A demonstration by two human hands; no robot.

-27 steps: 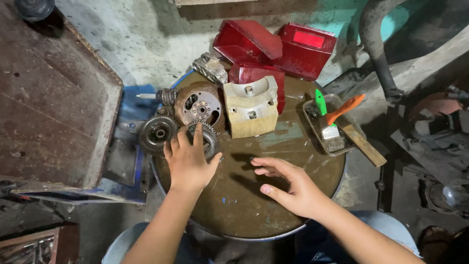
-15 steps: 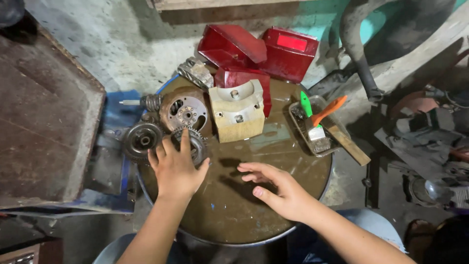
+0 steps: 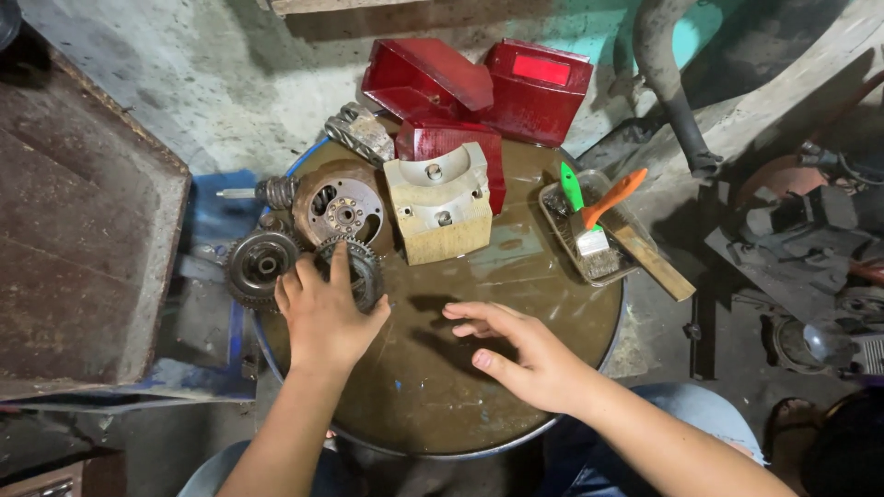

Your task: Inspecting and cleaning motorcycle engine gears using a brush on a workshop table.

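My left hand lies on a toothed metal gear at the left of a round oily drum top, fingers spread over it. A second dark gear sits just left of that hand, at the drum's edge. Behind the gears lies a rusty round plate with holes, and beside it a beige metal housing. My right hand hovers flat over the middle of the drum top, fingers apart, holding nothing.
Red plastic covers are stacked at the back of the drum. A small metal tray at the right holds an orange-handled brush and a green-handled tool. A rusty metal table stands at left; engine parts lie at right.
My left hand has settled further onto the toothed gear. My right hand has drifted slightly over the drum top. The view has shifted a little.
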